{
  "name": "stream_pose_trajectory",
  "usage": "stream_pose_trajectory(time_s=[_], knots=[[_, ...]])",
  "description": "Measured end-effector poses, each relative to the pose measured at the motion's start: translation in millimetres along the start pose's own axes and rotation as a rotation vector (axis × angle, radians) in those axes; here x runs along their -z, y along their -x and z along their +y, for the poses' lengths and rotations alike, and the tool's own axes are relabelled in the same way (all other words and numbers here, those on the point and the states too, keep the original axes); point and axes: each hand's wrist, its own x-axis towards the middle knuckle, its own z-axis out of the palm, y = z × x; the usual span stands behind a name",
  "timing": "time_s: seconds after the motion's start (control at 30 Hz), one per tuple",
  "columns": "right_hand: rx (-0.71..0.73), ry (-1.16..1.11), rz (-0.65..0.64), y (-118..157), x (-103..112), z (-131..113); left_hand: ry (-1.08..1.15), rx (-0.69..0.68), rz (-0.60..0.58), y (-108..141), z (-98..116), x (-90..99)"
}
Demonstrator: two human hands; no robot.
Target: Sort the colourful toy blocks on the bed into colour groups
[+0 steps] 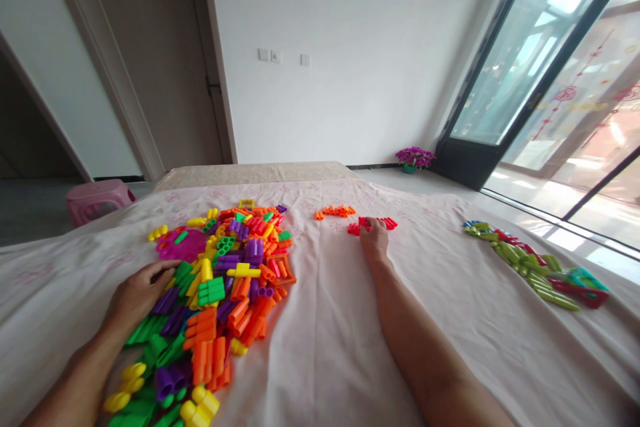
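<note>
Resting at the left edge of a mixed-colour pile of plastic building blocks (pixel 211 291), the left hand (pixel 136 293) is shown with fingers bent inward; whether a block is pinched cannot be told. Ribbed tube shapes, some with open ends, are seen in the pile, so light, stiff, rather smooth pieces are to be expected, best taken across the tubes' sides. Farther right, on the pale tablecloth (pixel 315 347), orange blocks (pixel 338 211) are grouped. Just beyond, red blocks (pixel 390 222) are partly covered by the right hand (pixel 374 238), its fingers lowered and fairly narrow; a firm hold cannot be confirmed. At far right, olive-green blocks (pixel 509 253) are strewn; little fragility is suggested.
</note>
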Motion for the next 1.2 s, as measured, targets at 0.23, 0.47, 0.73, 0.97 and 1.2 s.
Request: stream_pose_trajectory(time_s=[0.23, 0.47, 0.73, 0.97, 1.2], knots=[[-0.021, -0.060, 0.028, 2, 2, -3, -0.002, -0.001, 0.001, 0, 1, 1.0], [-0.046, -0.009, 0.039, 6, 11, -11, -0.012, -0.001, 0.000, 4, 6, 2.8], [0.376, -0.216, -0.138, 40, 2, -55, -0.017, -0.013, 0.011, 4, 9, 3.5], [0.720, -0.403, -0.636, 109, 0, -127, -0.041, -0.015, 0.018, 5, 10, 4.4], [0.803, -0.234, -0.731, 130, 6, -148, -0.023, -0.011, 0.013, 5, 12, 4.7]])
